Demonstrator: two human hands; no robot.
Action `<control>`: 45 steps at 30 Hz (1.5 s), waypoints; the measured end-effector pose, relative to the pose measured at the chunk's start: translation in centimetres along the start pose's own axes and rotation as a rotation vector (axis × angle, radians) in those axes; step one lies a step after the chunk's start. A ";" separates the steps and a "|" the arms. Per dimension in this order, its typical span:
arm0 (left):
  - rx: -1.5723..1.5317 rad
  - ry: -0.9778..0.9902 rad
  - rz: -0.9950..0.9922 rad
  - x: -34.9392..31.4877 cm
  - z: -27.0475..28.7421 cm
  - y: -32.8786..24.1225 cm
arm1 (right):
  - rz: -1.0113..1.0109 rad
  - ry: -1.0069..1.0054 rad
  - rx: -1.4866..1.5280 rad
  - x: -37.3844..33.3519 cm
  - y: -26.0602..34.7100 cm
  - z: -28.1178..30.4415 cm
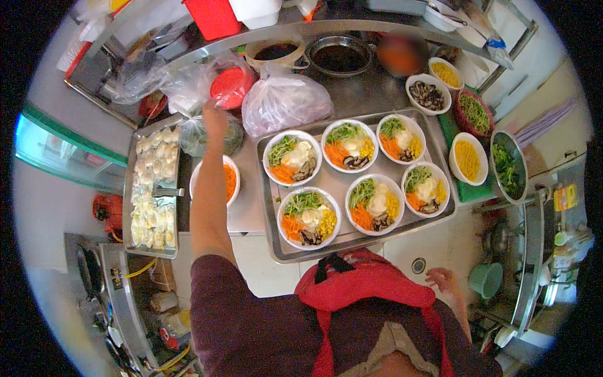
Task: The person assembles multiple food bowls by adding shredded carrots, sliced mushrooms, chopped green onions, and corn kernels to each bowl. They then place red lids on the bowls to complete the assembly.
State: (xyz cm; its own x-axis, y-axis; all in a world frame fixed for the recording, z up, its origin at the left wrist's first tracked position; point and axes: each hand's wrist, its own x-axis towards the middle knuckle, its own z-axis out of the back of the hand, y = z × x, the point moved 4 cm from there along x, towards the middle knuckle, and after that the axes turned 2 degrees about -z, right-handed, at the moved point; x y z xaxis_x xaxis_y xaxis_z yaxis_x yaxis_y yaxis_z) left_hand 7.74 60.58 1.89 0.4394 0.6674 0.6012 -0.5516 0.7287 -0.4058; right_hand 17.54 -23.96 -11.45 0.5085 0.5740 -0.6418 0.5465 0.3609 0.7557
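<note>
My left arm stretches forward over the counter. My left hand [215, 120] is closed, its fingers at the film of a clear plastic bag [193, 137] with dark green contents; the fingertips are small and partly lost against the film. Just beyond it lies a round red item [232, 87] under plastic. Beneath my forearm stands a white bowl of shredded carrot [232, 181], partly hidden. My right hand [445, 280] hangs low beside my body, fingers loosely apart, with nothing in it. A metal tray [271, 221] holds several white bowls with sprouts, carrot, corn, mushrooms and a pale topping.
A tied plastic bag [286, 100] sits behind the tray. At left, a long tray of eggs [151, 234] holds a metal utensil [168, 191]. Bowls of corn [467, 159], mushrooms [427, 94] and greens [506, 164] stand at right. A metal shelf [339, 26] spans the back above dark-filled pots [340, 55].
</note>
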 end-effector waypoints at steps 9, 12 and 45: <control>-0.010 0.040 0.224 9.3 -8.1 9.9 | -0.365 -0.304 -0.618 -4.6 -14.2 2.7; 0.414 0.244 0.172 11.1 -7.9 16.9 | -0.397 -0.221 -0.674 -2.3 -12.7 1.6; 0.423 0.384 0.405 12.8 -12.5 15.4 | -0.449 -0.089 -0.806 -1.9 -10.7 -0.9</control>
State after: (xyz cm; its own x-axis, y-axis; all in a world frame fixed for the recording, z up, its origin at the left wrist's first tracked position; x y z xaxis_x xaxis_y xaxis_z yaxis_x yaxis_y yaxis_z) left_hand 13.75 82.23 -5.29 0.3175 0.9376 0.1418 -0.9192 0.3410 -0.1968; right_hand 10.18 -28.24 -18.17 0.4284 0.2097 -0.8789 0.0943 0.9570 0.2743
